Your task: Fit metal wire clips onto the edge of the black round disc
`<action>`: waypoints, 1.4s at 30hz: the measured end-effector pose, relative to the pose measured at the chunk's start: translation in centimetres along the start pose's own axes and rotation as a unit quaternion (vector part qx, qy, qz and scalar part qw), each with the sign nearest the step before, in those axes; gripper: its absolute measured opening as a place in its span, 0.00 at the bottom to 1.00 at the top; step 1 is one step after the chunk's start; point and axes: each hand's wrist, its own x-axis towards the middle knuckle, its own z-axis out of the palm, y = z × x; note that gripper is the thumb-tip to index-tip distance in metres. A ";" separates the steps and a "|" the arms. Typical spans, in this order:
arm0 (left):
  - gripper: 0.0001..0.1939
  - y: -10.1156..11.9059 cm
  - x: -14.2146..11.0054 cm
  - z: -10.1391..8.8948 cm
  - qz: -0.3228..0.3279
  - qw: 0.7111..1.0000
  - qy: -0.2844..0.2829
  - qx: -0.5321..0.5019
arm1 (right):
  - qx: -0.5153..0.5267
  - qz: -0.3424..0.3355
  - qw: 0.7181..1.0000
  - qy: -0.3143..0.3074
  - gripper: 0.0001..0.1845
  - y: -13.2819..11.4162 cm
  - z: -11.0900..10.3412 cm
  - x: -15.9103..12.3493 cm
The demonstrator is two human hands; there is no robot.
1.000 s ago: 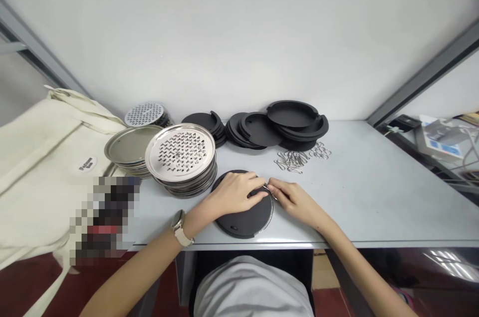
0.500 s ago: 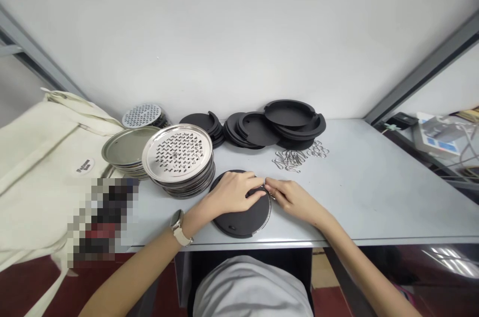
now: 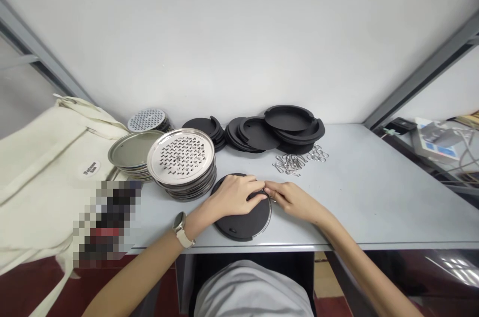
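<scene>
A black round disc with a thin metal rim lies flat near the table's front edge. My left hand rests on top of it, fingers curled and pressing down at its right side. My right hand is at the disc's right edge, fingertips pinched on a small metal wire clip against the rim. The two hands' fingertips nearly touch there.
Left of the disc stands a stack of perforated metal discs, with plain metal plates and another perforated stack behind. Black discs are piled at the back; loose wire clips lie before them. A cream bag sits left.
Both hands stay at the disc's right edge with only small finger movements. The view has shifted slightly.
</scene>
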 end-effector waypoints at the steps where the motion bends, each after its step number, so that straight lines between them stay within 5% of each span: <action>1: 0.11 0.0 0.0 0.0 0.000 1.000 0.001 0.001 | -0.001 0.005 1.000 0.004 0.17 0.0 0.1 -0.1; 42: 0.13 -0.1 0.2 0.3 -0.011 0.999 0.036 -0.017 | 0.088 0.011 0.996 0.000 0.17 0.9 0.1 -0.7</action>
